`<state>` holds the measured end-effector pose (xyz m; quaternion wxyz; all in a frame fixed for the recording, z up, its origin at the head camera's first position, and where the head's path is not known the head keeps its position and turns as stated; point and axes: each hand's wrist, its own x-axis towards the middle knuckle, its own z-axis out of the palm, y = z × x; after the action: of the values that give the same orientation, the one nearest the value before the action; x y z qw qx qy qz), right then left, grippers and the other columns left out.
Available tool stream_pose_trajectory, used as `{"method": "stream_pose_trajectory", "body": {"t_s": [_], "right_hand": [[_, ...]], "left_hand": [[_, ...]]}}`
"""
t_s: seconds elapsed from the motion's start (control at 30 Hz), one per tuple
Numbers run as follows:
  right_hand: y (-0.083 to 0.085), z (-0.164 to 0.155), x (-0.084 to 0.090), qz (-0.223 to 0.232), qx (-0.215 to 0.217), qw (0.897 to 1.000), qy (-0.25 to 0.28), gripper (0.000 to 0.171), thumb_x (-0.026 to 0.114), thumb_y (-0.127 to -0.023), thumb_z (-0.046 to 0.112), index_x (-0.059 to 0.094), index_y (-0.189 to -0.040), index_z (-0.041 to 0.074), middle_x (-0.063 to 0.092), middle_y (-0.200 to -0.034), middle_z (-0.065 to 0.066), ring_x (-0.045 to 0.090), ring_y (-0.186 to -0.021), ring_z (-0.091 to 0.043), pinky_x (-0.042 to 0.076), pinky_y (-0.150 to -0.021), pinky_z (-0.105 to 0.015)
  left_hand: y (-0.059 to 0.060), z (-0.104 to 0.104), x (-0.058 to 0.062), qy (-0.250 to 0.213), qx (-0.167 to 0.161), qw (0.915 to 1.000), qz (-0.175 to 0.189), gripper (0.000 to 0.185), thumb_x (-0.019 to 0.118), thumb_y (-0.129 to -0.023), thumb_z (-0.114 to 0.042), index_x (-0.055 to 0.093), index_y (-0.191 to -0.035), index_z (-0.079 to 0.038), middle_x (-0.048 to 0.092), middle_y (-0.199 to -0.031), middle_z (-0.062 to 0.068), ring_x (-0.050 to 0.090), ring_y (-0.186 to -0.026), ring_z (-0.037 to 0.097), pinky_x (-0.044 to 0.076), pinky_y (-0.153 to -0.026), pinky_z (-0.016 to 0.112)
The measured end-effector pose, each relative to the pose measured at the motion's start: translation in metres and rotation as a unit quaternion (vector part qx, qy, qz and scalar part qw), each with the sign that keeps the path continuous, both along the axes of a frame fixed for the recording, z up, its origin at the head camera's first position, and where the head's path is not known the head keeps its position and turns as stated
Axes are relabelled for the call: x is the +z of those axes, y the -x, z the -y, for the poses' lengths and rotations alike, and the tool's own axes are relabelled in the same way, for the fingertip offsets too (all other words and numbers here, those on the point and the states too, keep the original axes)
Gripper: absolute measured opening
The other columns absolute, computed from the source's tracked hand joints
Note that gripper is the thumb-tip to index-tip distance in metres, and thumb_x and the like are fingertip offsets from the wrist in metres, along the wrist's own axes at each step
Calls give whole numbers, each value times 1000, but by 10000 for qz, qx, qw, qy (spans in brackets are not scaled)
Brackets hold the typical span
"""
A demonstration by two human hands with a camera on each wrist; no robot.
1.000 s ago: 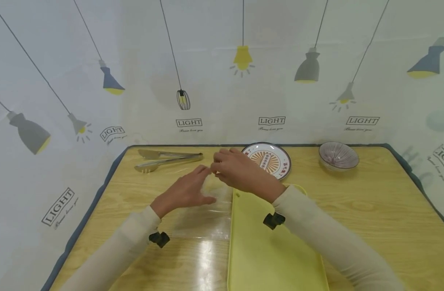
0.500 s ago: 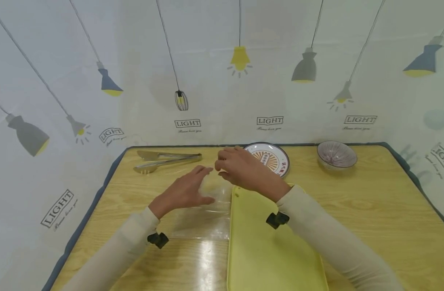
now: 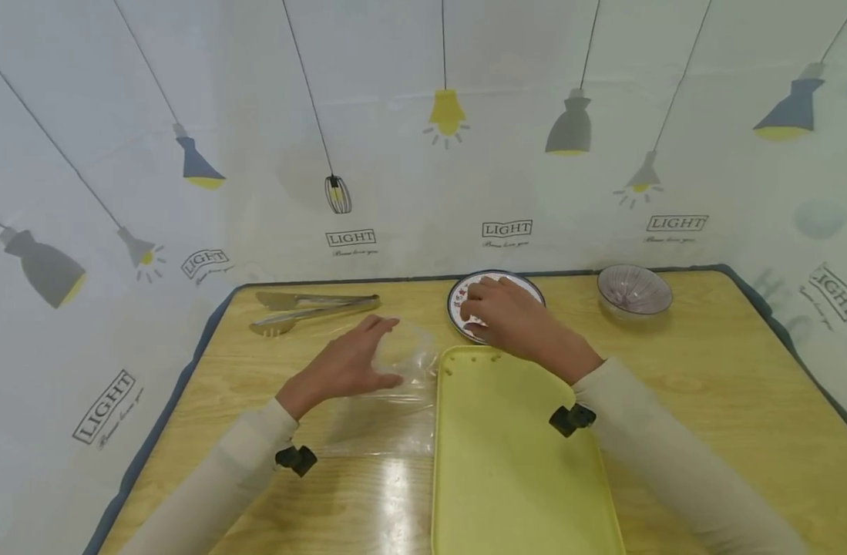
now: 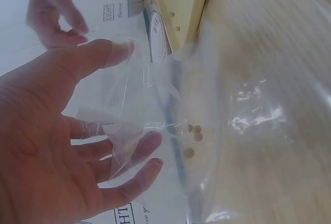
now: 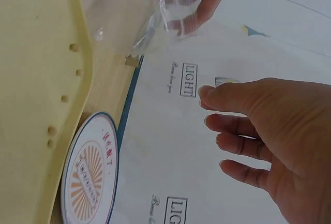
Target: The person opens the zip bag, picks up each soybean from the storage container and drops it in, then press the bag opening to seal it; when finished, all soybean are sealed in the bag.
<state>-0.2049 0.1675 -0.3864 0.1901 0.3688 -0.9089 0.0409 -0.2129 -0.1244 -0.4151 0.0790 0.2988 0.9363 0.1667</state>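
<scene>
My left hand [image 3: 343, 362] keeps thumb and fingers spread at the mouth of a clear plastic bag [image 3: 388, 424], stretching it wide. In the left wrist view, small round brown balls [image 4: 196, 131] show through the film. My right hand [image 3: 516, 316] hovers above the plate and the tray's far edge, fingers loosely bent, nothing visible between them. The yellow tray [image 3: 520, 462] lies right of the bag. Several small brown pieces [image 5: 64, 99] sit near its far end in the right wrist view.
Metal tongs [image 3: 319, 310] lie at the back left. Behind the tray is a round patterned plate [image 5: 85, 182], partly hidden by my right hand in the head view. A striped bowl [image 3: 634, 293] stands at the back right, near the printed wall covering [image 3: 409, 177].
My right hand has moved right, away from the left hand and over the plate. More pieces at the tray's far corner have come into view. The left hand stays at the bag.
</scene>
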Motion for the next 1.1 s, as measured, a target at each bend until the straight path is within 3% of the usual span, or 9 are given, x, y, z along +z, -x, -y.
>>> {"method": "stream_pose_trajectory", "body": {"t_s": [0.13,0.43,0.63,1.1], "right_hand": [[-2,-27,-12,196,-231,9994,139,10,82,-84,13,74,-90,11,67,-89,-3,60,-83,-21,50,-77,-39],[-14,-76,-38,682,-762,9947,-63,9,83,-82,12,75,-87,11,69,-89,-4,60,-85,-25,50,-74,-44],[-19,-102,-57,763,-803,9937,-142,8,81,-83,10,73,-83,10,63,-81,-2,57,-79,-22,50,-73,-41],[-24,-126,-78,996,-991,9899,-165,13,80,-83,7,69,-78,12,59,-78,-1,52,-72,-18,46,-64,-36]], "left_hand": [[0,0,1,20,9,10000,54,92,79,-85,-45,34,-157,-10,45,-150,12,62,-120,31,54,-94,51],[0,4,8,7,128,9999,96,92,78,-86,-45,32,-158,-11,43,-154,14,59,-125,36,53,-94,55],[0,5,7,18,104,9999,101,92,78,-86,-45,32,-158,-10,42,-154,15,58,-126,36,52,-96,55],[-3,-1,3,8,67,9999,115,92,79,-86,-44,33,-158,-11,42,-154,13,59,-126,35,53,-95,54]]}}
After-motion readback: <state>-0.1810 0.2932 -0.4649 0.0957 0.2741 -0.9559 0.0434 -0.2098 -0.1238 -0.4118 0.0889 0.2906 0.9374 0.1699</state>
